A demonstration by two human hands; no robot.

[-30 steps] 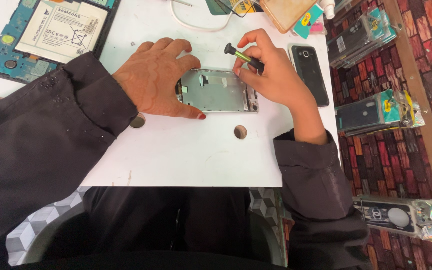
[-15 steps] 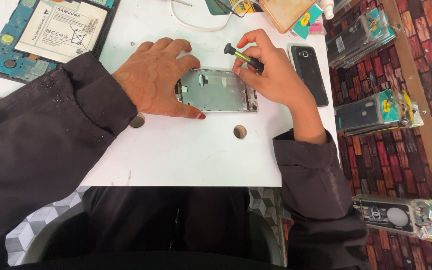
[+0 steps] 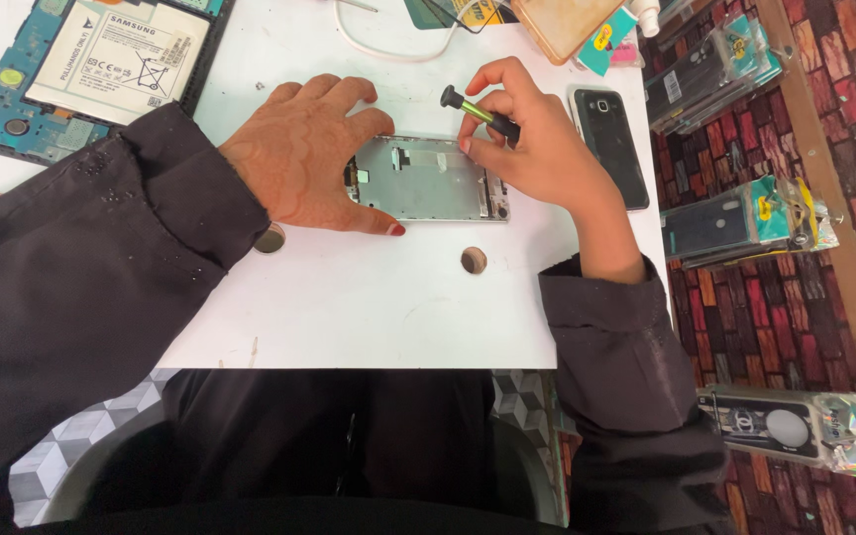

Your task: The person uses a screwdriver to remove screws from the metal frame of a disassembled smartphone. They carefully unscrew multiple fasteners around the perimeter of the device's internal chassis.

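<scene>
A silver phone frame (image 3: 430, 179) with its back off lies flat on the white table (image 3: 369, 307). My left hand (image 3: 304, 154) presses down on the frame's left end, fingers spread over it. My right hand (image 3: 537, 149) grips a small black screwdriver (image 3: 478, 110) with a yellow-green band, held upright, its tip down at the frame's right edge. The tip itself is hidden by my fingers.
An opened tablet (image 3: 91, 69) with its battery and blue circuit board showing lies at the back left. A black phone (image 3: 611, 144) lies right of my right hand. A white cable (image 3: 378, 50) curls behind. Two round holes (image 3: 473, 260) are in the table. Packaged phone cases (image 3: 745, 223) hang at the right.
</scene>
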